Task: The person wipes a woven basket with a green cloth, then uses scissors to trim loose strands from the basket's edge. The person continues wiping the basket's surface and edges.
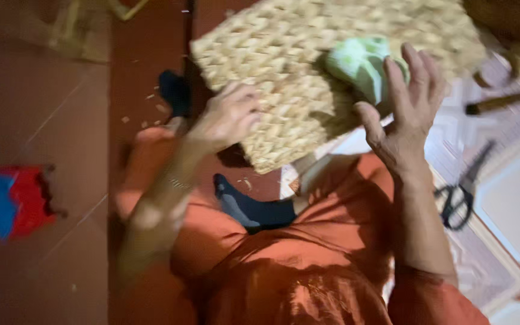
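Note:
A large woven straw mat point(296, 60) is held up in front of me, tilted, over my orange-clad legs. My left hand point(227, 117) grips its lower left edge, fingers curled on the weave. My right hand point(407, 108) is raised beside the mat's right edge with fingers spread, touching a pale green cloth-like object point(362, 63) that rests against the mat. Whether the right hand grips the green thing or only presses it is blurred.
Black scissors point(461, 192) lie on the patterned tile floor at right. A dark-handled tool point(501, 101) lies further back right. A red and blue object point(10, 201) sits on the red floor at left. My dark socks point(254, 210) show below the mat.

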